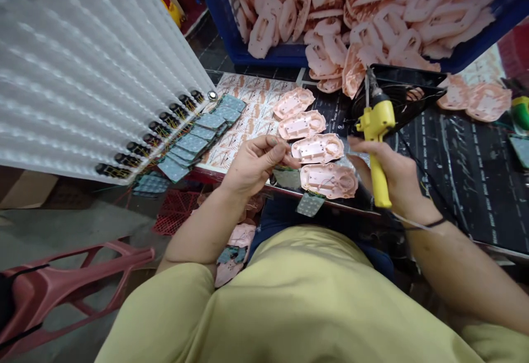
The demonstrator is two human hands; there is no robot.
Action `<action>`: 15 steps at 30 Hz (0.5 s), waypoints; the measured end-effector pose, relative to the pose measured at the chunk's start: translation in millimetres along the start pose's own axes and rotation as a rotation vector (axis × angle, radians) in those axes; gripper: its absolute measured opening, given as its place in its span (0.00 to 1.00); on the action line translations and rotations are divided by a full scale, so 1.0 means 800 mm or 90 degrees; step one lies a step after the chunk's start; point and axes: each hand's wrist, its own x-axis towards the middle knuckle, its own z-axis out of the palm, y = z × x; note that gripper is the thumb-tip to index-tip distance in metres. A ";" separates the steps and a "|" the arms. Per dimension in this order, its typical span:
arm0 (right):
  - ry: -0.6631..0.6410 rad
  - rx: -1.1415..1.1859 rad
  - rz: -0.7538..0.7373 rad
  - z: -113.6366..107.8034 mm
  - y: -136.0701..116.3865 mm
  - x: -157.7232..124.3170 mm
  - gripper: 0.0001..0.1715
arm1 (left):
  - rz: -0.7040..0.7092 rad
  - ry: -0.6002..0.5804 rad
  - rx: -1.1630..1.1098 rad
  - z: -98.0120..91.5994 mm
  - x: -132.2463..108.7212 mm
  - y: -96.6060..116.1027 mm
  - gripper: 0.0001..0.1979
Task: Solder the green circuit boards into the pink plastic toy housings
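Note:
My left hand (256, 167) pinches the edge of a small circuit board (286, 177) between thumb and fingers, just short of a row of pink moulded plastic casings (317, 148). Thin wires run from the casing nearest me (328, 181) to a perforated grey-green board (309, 204) hanging over the table edge. My right hand (390, 167) grips a yellow-handled soldering iron (378, 131), its thin metal tip pointing up and away from the casings. A dark cord trails from the iron's lower end.
A blue crate (248, 38) heaped with pink casings stands ahead, with more casings spilling onto a black work mat (463, 170). A black fan (394, 101) sits beyond the iron. Green boards (198, 142) lie stacked beside a white corrugated panel (91, 71). A red stool (70, 291) stands lower left.

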 end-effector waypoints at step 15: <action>-0.199 -0.150 -0.071 0.038 0.063 0.024 0.17 | 0.024 -0.275 0.473 0.001 0.084 0.007 0.03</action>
